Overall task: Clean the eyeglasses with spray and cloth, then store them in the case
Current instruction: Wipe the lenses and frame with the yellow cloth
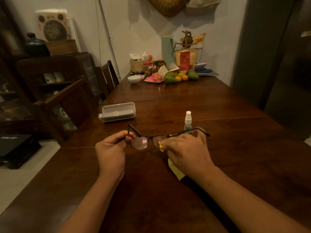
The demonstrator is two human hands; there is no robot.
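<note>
Black-rimmed eyeglasses hang above the wooden table, temples unfolded and pointing away from me. Droplets cover the left lens. My left hand pinches the frame at its left hinge. My right hand presses a yellow cloth against the right lens, which is mostly hidden behind the fingers; the cloth's tail hangs below the hand. A small clear spray bottle with a white cap stands upright just beyond the glasses. The grey glasses case lies open at the table's left edge.
At the table's far end sit a white bowl, fruit, jars, a woven basket and a pitcher. Dark wooden chairs and a cabinet stand along the left. A grey fridge rises on the right.
</note>
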